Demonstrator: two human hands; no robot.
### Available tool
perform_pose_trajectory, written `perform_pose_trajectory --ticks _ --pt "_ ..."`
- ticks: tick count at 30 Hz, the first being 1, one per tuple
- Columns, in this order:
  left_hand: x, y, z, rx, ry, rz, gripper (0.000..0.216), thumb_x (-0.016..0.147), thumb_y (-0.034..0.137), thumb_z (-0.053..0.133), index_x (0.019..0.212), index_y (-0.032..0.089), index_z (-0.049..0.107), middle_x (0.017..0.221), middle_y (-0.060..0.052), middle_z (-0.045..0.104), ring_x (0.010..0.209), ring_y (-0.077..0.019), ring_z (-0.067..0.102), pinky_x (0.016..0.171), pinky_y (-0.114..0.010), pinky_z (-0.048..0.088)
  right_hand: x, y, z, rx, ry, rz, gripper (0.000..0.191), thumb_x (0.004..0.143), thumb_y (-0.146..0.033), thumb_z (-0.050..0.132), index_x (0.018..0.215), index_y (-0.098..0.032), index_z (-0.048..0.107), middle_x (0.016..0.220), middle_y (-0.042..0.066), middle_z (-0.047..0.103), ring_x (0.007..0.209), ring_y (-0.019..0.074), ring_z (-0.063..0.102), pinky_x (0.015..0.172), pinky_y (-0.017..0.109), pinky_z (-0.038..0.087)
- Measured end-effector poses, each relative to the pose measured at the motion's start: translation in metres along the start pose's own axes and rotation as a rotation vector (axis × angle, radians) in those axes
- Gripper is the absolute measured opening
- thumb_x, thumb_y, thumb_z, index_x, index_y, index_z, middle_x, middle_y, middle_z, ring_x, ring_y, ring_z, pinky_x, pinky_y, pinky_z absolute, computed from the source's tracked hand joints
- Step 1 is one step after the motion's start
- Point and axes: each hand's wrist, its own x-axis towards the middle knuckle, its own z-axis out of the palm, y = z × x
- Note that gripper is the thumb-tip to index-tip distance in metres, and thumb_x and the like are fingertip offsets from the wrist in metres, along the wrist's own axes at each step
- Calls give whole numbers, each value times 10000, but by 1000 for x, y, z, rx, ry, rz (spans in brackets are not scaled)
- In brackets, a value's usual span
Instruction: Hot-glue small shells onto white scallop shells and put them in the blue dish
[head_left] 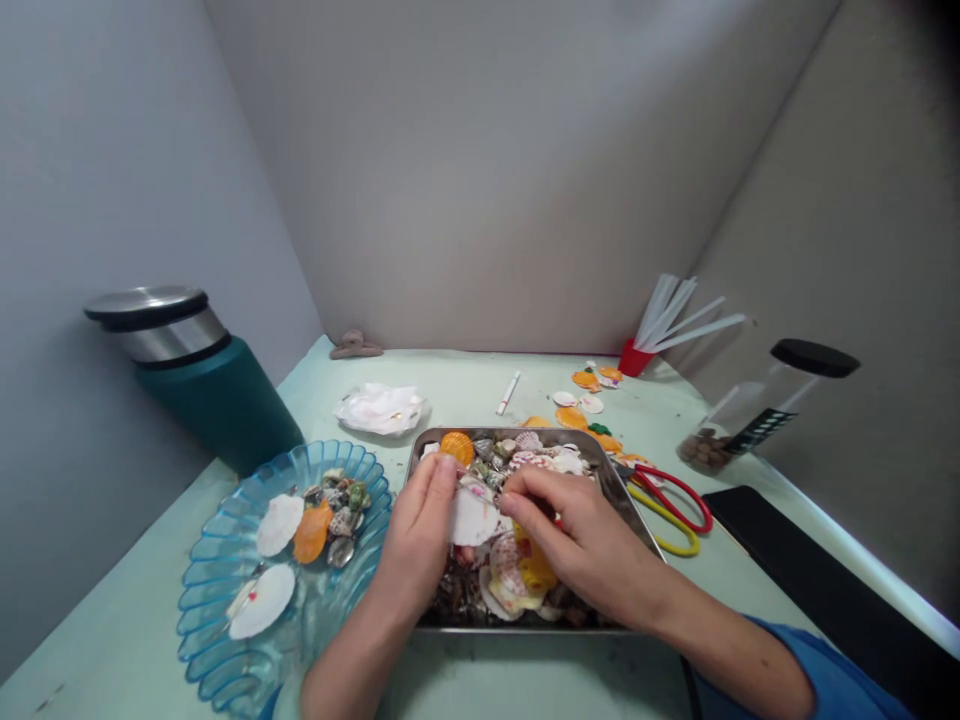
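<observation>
My left hand point(420, 520) grips a white scallop shell point(473, 518) between thumb and fingers, above a metal tray point(626, 500). Pinkish marks show near the shell's upper edge. Close to its right side, the thumb and fingertips of my right hand point(574, 530) are pinched together; what they hold, if anything, is too small to make out. The tray is heaped with seashells, among them an orange scallop shell point(457, 448) at the back left. Below my right hand lie a yellow piece point(534, 570) and a pale speckled shell point(507, 570).
A blue scalloped dish point(196, 580) with shells stands left, near a teal bottle point(217, 400). Red-and-yellow scissors point(697, 500) lie right of the tray. Behind are a crumpled white bundle point(381, 408), a marker point(508, 393), a red cup point(634, 358) of glue sticks and a jar point(739, 430).
</observation>
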Motion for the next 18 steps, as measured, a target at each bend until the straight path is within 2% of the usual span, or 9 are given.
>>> perform_pose_trajectory --ticks 8,12,18 --pt "-5 3 2 219 90 100 318 867 499 438 712 222 458 505 45 459 403 -109 458 360 -199 337 1 0 2 25 6 -5 213 921 -206 461 716 -178 511 660 -28 540 621 113 499 608 231 365" --pt "-5 4 2 221 115 117 323 852 501 470 684 224 461 487 49 455 392 -110 453 373 -210 331 0 0 3 25 -5 -9 218 920 -206 462 709 -179 507 655 -29 538 613 112 497 602 230 366" --pt "-6 6 2 195 78 93 318 860 500 457 688 233 448 466 57 443 365 -114 449 353 -214 327 -1 0 3 47 -21 -31 233 923 -205 451 692 -182 479 643 -35 508 605 107 475 596 222 355"
